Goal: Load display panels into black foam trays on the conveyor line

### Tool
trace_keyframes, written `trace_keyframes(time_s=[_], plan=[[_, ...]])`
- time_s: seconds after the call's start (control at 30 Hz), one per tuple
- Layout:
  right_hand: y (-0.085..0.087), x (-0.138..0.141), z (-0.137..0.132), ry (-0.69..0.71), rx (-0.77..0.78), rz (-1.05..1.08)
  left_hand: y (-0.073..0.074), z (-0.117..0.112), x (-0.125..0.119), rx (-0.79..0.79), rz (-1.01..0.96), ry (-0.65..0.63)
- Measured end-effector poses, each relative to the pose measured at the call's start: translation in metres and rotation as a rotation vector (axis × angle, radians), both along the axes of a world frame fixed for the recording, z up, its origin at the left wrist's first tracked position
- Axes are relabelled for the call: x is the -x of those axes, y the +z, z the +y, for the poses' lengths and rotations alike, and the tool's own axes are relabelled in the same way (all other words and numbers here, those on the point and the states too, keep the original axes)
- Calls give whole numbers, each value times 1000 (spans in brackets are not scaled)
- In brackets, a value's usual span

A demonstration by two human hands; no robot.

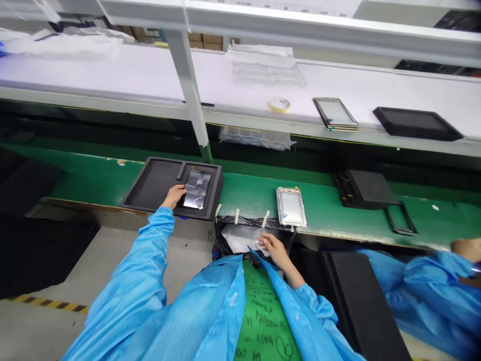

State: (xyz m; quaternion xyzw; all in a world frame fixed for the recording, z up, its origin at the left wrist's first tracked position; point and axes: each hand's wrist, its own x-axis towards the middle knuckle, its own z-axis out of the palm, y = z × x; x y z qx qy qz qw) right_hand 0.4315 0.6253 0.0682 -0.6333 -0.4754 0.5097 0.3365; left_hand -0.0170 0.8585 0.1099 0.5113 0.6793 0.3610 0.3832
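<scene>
As it lies, the panel (198,189) points lengthwise forward.

On a white shelf (146,75), a tape roll (279,109) lies left of stacked frames (336,113) and a black tray (417,123). Yellow-and-black striped tape (48,304) crosses the floor (33,333). At right, a blue-clad co-worker (424,293).

Touching the left edge of a glossy dark panel (197,189) in a black foam tray (152,183) with the left fingers (180,189). Bending the right fingers (267,240) over clear plastic (238,238) in a black bag (246,220). Just beyond and right of these, with a silver-edged panel (291,207) on the green tabletop (253,194); well beyond, with a tape roll (279,109) on a white shelf (150,75).
</scene>
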Motion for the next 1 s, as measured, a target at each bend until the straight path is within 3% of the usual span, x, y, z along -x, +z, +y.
trace_keyframes(time_s=[0.1,0.2,0.27,0.37,0.47,0.63,0.8,1.0], plan=[[1,-18,10,105,-87,-361,-8,-4,-4,47,107,41],[5,-50,26,208,-103,-770,-16,-27,-20,-65,327,38],[7,-75,37,258,-53,-987,-19,-57,-36,-195,432,66],[2,-108,55,326,23,-1196,-22,-118,-71,-397,424,134],[-7,-131,71,419,65,-1263,-27,-182,-122,-438,288,89],[-13,-155,83,527,33,-1209,-49,-255,-202,-207,-29,-153],[-15,-143,94,423,127,-1132,-62,-284,-246,-63,-155,-263],[-29,-103,93,111,162,-1123,-48,-305,-275,68,-184,-361]])
